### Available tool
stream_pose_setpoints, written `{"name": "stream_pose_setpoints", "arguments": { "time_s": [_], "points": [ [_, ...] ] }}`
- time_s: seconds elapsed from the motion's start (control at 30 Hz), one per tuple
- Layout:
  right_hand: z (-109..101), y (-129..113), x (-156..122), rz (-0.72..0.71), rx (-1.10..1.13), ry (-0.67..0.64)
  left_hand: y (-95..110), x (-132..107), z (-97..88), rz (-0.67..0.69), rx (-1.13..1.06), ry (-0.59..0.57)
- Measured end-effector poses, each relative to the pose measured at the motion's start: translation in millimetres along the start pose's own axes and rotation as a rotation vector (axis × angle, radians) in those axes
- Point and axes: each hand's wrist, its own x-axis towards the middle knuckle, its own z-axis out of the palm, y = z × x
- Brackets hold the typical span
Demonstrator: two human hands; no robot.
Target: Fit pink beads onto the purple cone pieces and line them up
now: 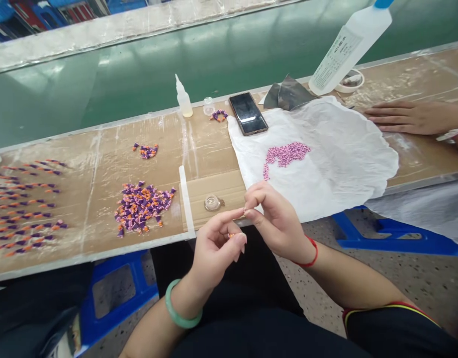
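Observation:
My left hand (218, 248) is closed in front of the table edge, its thumb curled over a small piece with orange on it (231, 235), mostly hidden by the fingers. My right hand (275, 219) pinches thumb and forefinger together at the left forefinger's tip; whatever is in that pinch is too small to name. Just beyond the hands, a small round transparent container (213, 202) sits on a cardboard piece (229, 185). Tiny pink pieces (288, 154) lie heaped on a white cloth (336, 164). To the left is a pile of small purple, orange and pink pieces (144, 209).
Rows of purple-orange pieces (23, 204) cover the table's left end. Along the back stand a dropper bottle (184, 102), a phone (248, 113), dark sheets (292, 93), a tape roll (350, 81) and a tilted large bottle (348, 52). Another person's hand (408, 117) rests at right.

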Motion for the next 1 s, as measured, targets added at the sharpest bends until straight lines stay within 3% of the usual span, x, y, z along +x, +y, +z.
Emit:
{"name": "stream_pose_setpoints", "arguments": {
  "time_s": [0.3,0.47,0.57,0.67,0.83,1.0],
  "points": [
    [7,0,0,-0.151,-0.100,0.033,2,-7,2.1,0.053,-0.041,0.045],
    [3,4,-1,-0.248,-0.127,-0.034,9,-8,-1.6,-0.059,-0.056,0.085],
    [6,6,-4,-0.254,-0.107,0.020,12,-5,-1.2,-0.165,-0.088,0.115],
    [15,3,-11,-0.047,0.075,0.071,14,-1,1.8,-0.218,-0.093,0.161],
    [34,-8,-21,0.509,0.736,0.121,19,3,6.0,-0.170,0.014,0.220],
    [44,-18,-21,0.683,0.930,0.239,23,1,6.8,0.020,0.210,0.231]
  ]
}}
